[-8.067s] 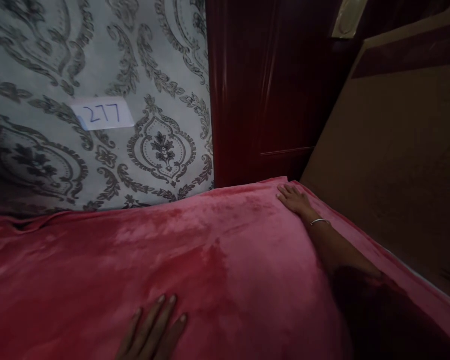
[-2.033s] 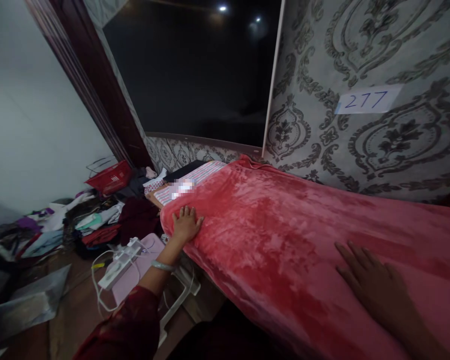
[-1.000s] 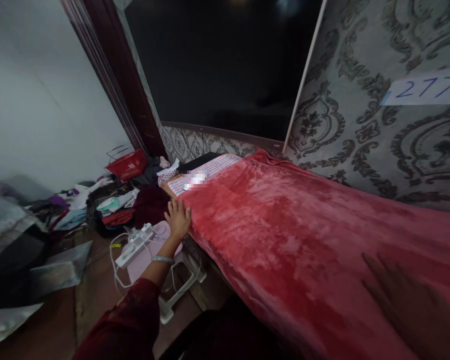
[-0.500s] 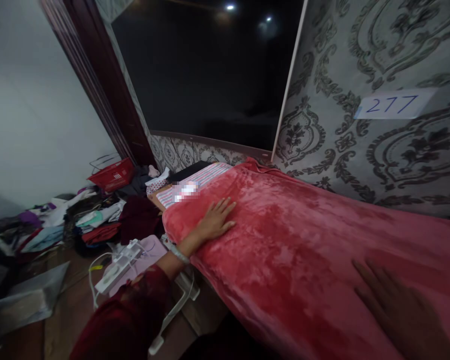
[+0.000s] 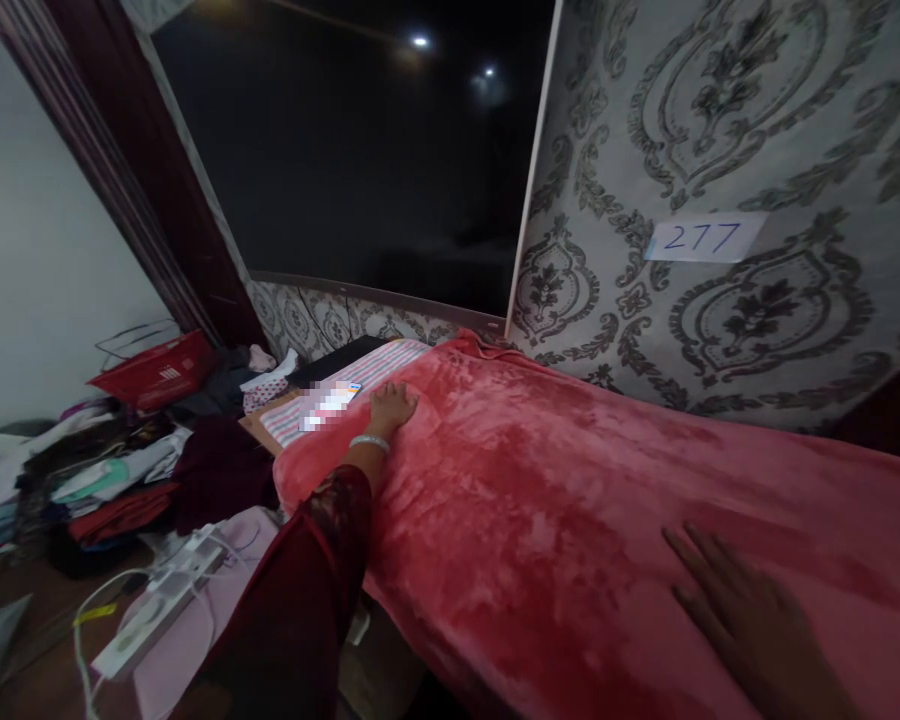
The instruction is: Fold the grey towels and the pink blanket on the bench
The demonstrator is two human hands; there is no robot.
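A plush red blanket (image 5: 495, 500) lies spread over a long raised surface along the wall. Near its far left end, my left hand (image 5: 392, 408) rests on it palm down, fingers apart, with a light bracelet (image 5: 370, 442) at the wrist. My right hand (image 5: 742, 610) lies flat on the blanket at the lower right, fingers spread. Just left of my left hand, a partly blurred-out phone-like bright object (image 5: 337, 400) sits on a striped cloth (image 5: 397, 358). Neither hand grips anything.
A large dark TV screen (image 5: 345, 160) hangs above the blanket. Folded clothes (image 5: 120, 510) and a red basket-like bag (image 5: 157, 370) are piled at left. A white power strip (image 5: 161, 605) with cords lies at lower left. A paper marked 277 (image 5: 705, 237) is on the wall.
My left hand has slid farther away over the blanket toward the striped cloth, the arm stretched longer. My right hand stays flat on the blanket. The view has turned right.
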